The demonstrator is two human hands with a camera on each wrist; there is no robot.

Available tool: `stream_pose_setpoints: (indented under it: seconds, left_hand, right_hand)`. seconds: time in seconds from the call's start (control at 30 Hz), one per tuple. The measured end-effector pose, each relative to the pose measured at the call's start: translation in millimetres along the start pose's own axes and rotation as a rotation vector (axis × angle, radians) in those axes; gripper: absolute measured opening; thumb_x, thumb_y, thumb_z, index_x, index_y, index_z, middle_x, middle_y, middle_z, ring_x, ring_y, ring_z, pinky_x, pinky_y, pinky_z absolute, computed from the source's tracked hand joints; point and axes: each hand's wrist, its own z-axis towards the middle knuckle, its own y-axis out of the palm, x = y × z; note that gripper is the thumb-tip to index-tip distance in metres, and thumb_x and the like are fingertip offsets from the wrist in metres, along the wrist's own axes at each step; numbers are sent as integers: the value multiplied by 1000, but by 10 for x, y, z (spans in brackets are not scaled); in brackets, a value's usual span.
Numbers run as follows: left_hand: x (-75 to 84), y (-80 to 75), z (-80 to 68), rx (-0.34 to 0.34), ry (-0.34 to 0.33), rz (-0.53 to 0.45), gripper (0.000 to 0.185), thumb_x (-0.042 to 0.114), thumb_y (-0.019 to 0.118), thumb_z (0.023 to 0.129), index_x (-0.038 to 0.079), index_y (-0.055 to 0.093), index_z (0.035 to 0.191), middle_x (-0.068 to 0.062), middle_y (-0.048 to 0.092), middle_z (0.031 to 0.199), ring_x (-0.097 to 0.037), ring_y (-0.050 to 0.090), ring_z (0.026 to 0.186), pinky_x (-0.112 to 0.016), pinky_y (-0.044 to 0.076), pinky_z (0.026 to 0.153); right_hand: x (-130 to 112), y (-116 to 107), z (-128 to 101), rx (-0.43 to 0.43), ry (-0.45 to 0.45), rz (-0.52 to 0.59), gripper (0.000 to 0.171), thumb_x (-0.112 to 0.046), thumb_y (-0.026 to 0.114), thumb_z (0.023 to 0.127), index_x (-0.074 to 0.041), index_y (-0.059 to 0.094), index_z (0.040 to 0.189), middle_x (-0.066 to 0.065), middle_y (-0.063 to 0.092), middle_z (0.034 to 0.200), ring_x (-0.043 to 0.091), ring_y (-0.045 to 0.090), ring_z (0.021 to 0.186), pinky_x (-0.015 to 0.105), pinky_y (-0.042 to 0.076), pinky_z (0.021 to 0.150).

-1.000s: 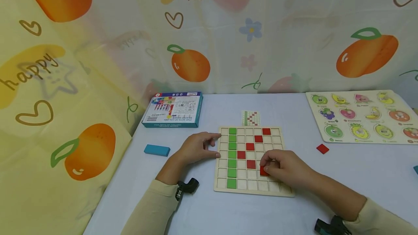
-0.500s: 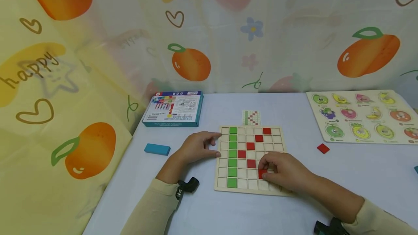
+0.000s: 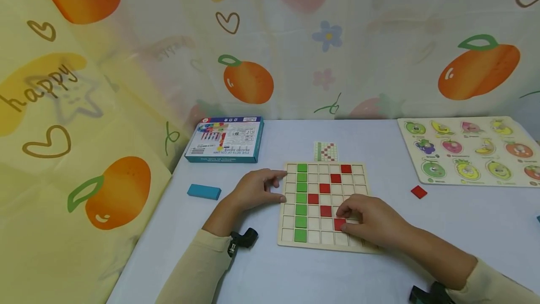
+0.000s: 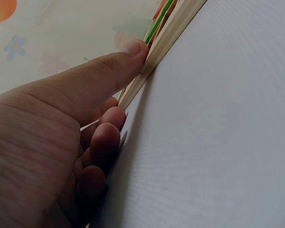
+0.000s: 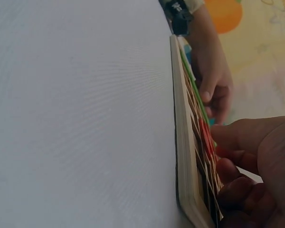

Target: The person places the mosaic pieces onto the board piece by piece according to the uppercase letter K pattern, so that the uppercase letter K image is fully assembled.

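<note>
red tile (image 3: 339, 224) in lower grid board (image 3: 324, 205) cell: thin, stiff, light, likely slick; best pinched at edges | right hand (image 3: 373, 223) fingertips pinching it | left hand (image 3: 255, 190) curled, steadying board's left edge | tabletop (image 3: 464, 229)
</note>
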Motion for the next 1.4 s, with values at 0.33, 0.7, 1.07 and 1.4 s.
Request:
stream_pose_setpoints:
  seconds: [0.33, 0.7, 1.07, 1.4]
  left_hand:
    - [-8, 14, 17, -5, -2, 5, 73, 38, 94, 84, 23, 65, 149, 11, 62, 99, -12, 57, 79, -28, 45, 68]
    - [4, 6, 13, -9, -15, 5, 73, 37, 94, 84, 23, 65, 150, 10, 62, 99, -12, 57, 79, -28, 46, 68]
    - [1, 5, 1, -3, -8, -17, 72, 37, 94, 84, 23, 66, 149, 10, 62, 99, -13, 57, 79, -28, 45, 67]
    - [9, 10, 1, -2, -8, -25, 72, 37, 94, 84, 23, 66, 149, 11, 62, 99, -13, 57, 79, -28, 46, 67]
  right_hand:
    - [116, -108, -158, 47, 94, 98, 22, -20, 87, 89, -24, 76, 107, -11, 68, 106, 10, 55, 78, 26, 48, 67]
    - [411, -348, -387, 189, 172, 81, 22, -17, 83, 92, -18, 76, 113, -6, 67, 101, 10, 52, 66, 27, 44, 60]
    - [733, -643, -532, 278, 334, -13, 26, -29, 78, 99, -10, 75, 117, 2, 71, 102, 14, 55, 77, 27, 46, 64]
    - [949, -805, -604, 320, 431, -47, 33, -33, 78, 99, -6, 73, 116, 12, 71, 107, 20, 57, 76, 30, 45, 59]
